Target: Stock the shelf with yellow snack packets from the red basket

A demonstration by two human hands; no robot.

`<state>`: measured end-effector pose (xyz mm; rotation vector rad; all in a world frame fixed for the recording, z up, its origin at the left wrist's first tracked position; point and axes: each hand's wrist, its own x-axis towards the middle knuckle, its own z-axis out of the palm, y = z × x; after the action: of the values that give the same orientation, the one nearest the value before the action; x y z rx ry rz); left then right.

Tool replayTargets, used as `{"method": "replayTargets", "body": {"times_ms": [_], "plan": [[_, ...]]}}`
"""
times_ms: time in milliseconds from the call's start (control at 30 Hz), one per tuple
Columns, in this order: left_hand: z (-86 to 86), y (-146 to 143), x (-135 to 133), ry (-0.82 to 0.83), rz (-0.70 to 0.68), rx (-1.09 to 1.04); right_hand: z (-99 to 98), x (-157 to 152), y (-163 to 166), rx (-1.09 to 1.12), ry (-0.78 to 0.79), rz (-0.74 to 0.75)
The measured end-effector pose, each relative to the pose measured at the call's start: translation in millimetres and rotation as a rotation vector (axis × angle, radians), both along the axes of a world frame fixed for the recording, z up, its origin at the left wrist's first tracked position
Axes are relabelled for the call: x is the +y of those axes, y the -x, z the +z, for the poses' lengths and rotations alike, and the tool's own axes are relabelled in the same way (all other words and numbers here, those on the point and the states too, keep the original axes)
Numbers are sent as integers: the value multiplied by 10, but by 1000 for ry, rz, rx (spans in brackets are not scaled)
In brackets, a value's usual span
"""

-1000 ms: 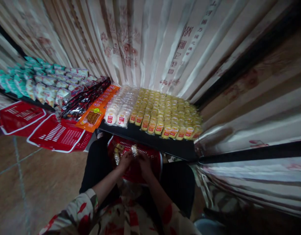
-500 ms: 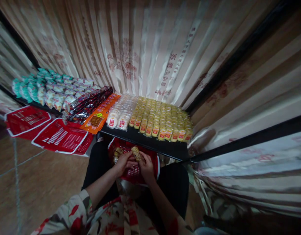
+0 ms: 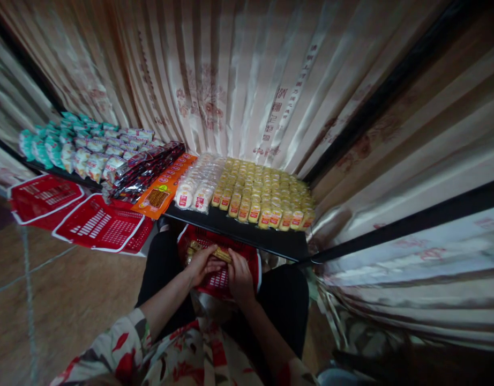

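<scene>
The step in hand looks like handling a single packet with both hands: a golden packet (image 3: 223,254) lies nearly level between them, over the red basket (image 3: 253,267) set between the person's knees. The left hand (image 3: 199,266) has its thumb side at the packet's left end, its fingers closed down to about the packet's thickness, with the lower ones curled loosely beneath; the right hand (image 3: 240,276) pinches the other end, its fingers drawn in and bent over it. How firmly either presses, I cannot tell. A few more wrapped packets (image 3: 193,247) sit in the basket, just beside the left hand and partly hidden by it. From this hold, a next move calls, I judge, for a light grip and for one hand to let go before the other carries the packet anywhere. As for room, the front edge of the black worktop (image 3: 267,241) runs just beyond the basket, with a bare strip before the rows of yellow packets (image 3: 263,193) and the white packets (image 3: 196,185). The curtain (image 3: 247,80) closes off the back, the thighs flank the basket, and the freest space seems to be straight above it, between hands and worktop edge
</scene>
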<state>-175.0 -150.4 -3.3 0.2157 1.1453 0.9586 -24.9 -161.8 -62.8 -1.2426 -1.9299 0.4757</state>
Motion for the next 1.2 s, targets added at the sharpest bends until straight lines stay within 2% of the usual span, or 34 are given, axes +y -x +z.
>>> {"method": "replayTargets", "body": {"times_ms": [233, 367, 500, 633, 733, 833, 933, 1033, 1100, 1200], "plan": [[41, -37, -1, -43, 40, -34, 160, -24, 55, 102, 58, -174], [37, -33, -6, -59, 39, -32, 201, 12, 66, 310, 165, -246], [32, -36, -18, -90, 39, -74, 118, 99, 64, 617, 349, -251], [13, -53, -30, -101, 15, -15, 50, 178, 100, 826, 496, -260], [-46, -78, -29, -120, 5, 40, 88, 210, 143, 910, 564, -253], [-121, -95, -12, -205, -8, 92, 172, 242, 171, 925, 577, -227], [-149, -69, 23, -365, -93, 325, 255, 294, 179, 907, 572, -193], [-83, -14, 69, -533, -222, 774, 334, 360, 192, 857, 550, -153], [1, 10, 103, -592, -277, 993, 394, 406, 209, 822, 526, -125], [109, 8, 168, -585, -265, 1077, 491, 478, 237, 758, 482, -93]]}}
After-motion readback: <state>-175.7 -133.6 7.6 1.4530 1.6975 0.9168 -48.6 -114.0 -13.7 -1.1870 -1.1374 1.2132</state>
